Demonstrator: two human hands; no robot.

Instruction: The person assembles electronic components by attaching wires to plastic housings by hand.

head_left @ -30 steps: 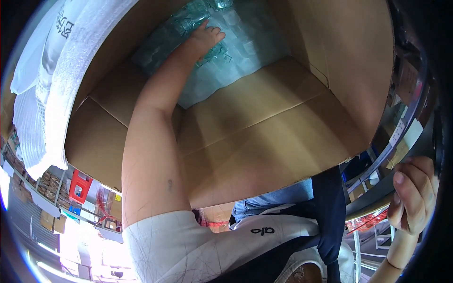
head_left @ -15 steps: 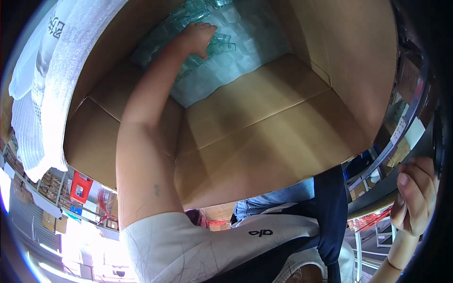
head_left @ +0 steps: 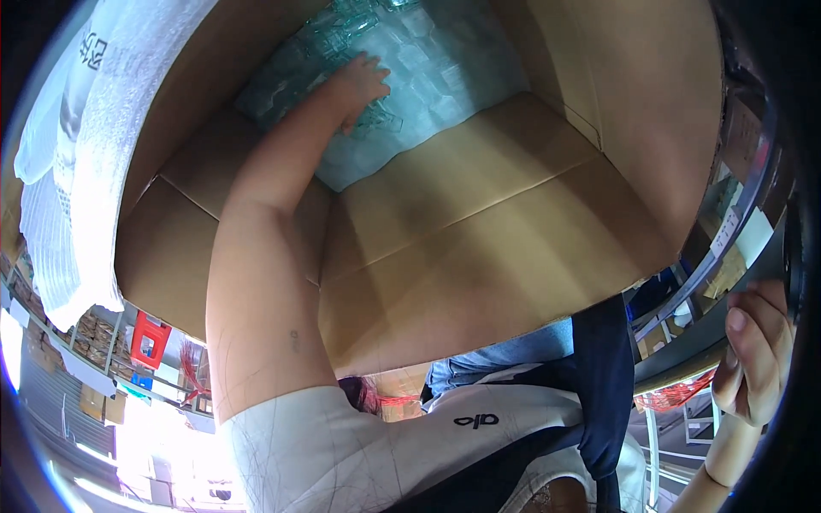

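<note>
My left hand (head_left: 361,85) reaches deep into a large open cardboard box (head_left: 479,231). Its fingers are spread over clear, greenish glass pieces (head_left: 380,118), with the thumb pointing down beside them. More greenish glass pieces (head_left: 342,30) lie farther back in the box. Whitish, translucent blocky pieces (head_left: 445,73) form the layer around them; their exact kind cannot be made out. At the far right edge of the view, outside the box, my right hand (head_left: 757,355) is raised with its fingers curled toward the thumb, beside a dark edge. Whatever it may grip is hidden.
White foam wrap (head_left: 128,128) hangs over the box's left wall. Shelves with packed goods (head_left: 90,338) and a red plastic stool (head_left: 150,339) stand at the lower left. A curved grey rail (head_left: 727,231) and stored items are beyond the box's right side.
My left hand has shifted slightly nearer over the glass pieces, and its fingers have spread. My right hand stays almost where it was.
</note>
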